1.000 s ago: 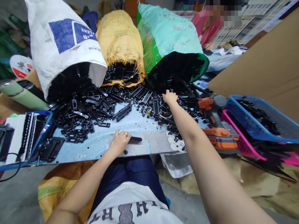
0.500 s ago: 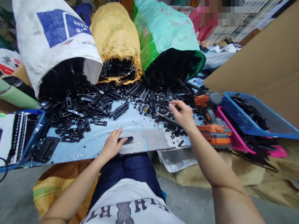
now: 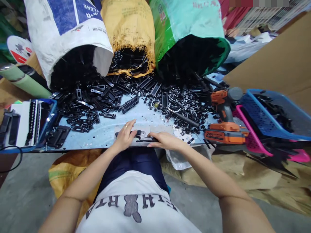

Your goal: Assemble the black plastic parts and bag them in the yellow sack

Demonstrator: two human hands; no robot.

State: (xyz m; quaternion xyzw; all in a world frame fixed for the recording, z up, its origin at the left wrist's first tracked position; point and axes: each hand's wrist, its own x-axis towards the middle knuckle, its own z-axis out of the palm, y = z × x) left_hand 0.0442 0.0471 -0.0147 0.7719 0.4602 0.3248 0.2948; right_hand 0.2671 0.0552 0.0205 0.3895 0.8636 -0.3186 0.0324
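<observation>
My left hand [image 3: 125,136], with a ring on one finger, rests at the table's front edge. Its thumb and fingers close around a small elongated black part [image 3: 138,133] lying on the table. Just to the right, my right hand [image 3: 166,140] pinches a slim dark bar [image 3: 147,140], whose free end points left toward the other hand. The fingers partly hide both pieces, so I cannot tell whether they touch. Behind my right hand, a thin dark metal rod [image 3: 186,117] lies across a heap of screws and small black pieces [image 3: 182,103].
White [image 3: 80,37], yellow [image 3: 128,29] and green [image 3: 191,22] sacks spill black parts onto the blue table [image 3: 107,124]. To the right stand an orange cordless drill [image 3: 225,129], a pink basket [image 3: 255,142] and a blue basket [image 3: 279,127]. A blue tray [image 3: 50,121] is at the left.
My right hand has come down from the parts heap to the front edge beside my left hand, bringing a slim dark bar. The view has shifted slightly downward.
</observation>
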